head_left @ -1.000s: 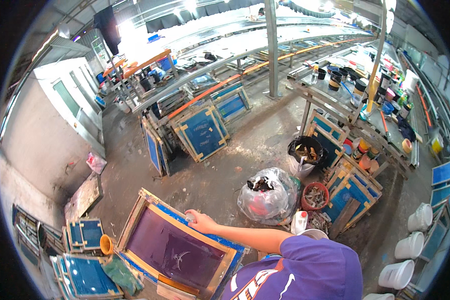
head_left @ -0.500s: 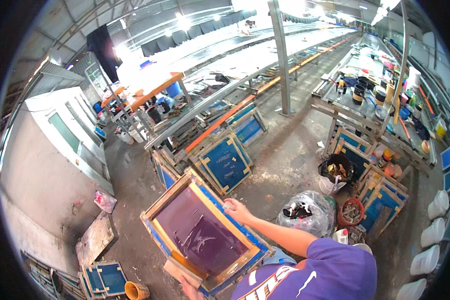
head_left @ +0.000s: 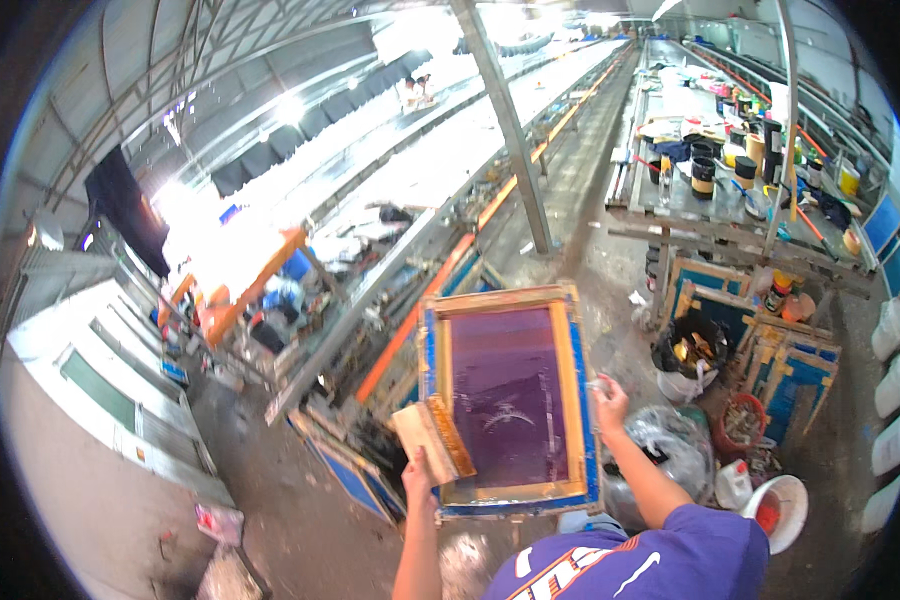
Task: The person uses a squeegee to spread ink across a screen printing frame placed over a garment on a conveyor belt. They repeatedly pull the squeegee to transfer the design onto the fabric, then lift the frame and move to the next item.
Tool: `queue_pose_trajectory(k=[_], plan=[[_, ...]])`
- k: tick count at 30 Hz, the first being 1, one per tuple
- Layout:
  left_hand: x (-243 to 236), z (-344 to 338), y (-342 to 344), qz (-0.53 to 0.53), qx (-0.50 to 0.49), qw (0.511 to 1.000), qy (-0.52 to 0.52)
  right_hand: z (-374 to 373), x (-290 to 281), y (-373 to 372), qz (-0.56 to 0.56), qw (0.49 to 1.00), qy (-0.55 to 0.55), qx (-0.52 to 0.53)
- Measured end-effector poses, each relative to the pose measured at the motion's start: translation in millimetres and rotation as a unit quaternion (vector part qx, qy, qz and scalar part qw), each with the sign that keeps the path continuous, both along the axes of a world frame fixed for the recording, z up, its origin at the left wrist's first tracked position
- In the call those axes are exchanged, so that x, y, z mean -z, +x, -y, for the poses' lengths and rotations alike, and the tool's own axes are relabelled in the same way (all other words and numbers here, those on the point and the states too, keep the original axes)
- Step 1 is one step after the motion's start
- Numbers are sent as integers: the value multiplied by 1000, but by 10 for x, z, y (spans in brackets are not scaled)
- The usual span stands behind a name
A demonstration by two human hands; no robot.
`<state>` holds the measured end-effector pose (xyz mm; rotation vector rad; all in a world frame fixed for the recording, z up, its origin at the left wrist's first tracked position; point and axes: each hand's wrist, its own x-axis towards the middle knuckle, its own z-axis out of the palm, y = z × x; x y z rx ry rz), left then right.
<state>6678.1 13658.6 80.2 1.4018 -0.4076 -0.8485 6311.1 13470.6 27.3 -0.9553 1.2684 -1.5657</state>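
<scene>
A screen-printing frame (head_left: 508,345) with dark purple mesh, tape-covered wooden sides and blue edging is held up in front of me, tilted toward me. My right hand (head_left: 610,406) is closed at its right side; a small pale spot by the fingertips is too small to make out. My left hand (head_left: 418,480) grips a wooden squeegee (head_left: 420,440) with an orange-stained edge, which overlaps the frame's lower left corner. Whether the left fingers also bear on the frame is hidden. A pale, feather-like mark shows on the mesh.
More blue-meshed frames (head_left: 345,478) lean at left, others (head_left: 800,385) at right. Near my right stand a black-lined bucket (head_left: 685,375), a clear plastic bag (head_left: 660,470), a red basket (head_left: 742,425) and a white bucket (head_left: 788,510). A metal post (head_left: 505,130) rises ahead.
My view has turned to the left-side tables less and the right aisle more. The frame has swung from slanted to nearly upright, and the squeegee and left hand now show more fully.
</scene>
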Motion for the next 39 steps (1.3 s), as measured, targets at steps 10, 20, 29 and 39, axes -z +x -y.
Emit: queue_pose_trajectory(k=[10, 20, 29, 39], plan=[[-168, 3165, -912, -13, 289, 957, 37, 1225, 230, -1442, 33, 963, 30, 267], [353, 5194, -2097, -14, 553, 823, 128, 1061, 389, -2244, 77, 871, 117, 471], [628, 6591, -2892, -45, 677, 718, 154, 1594, 777, -2637, 80, 826, 145, 539], [970, 7338, -3333, -37, 718, 673, 172, 2005, 1428, -3061, -129, 781, 168, 588]])
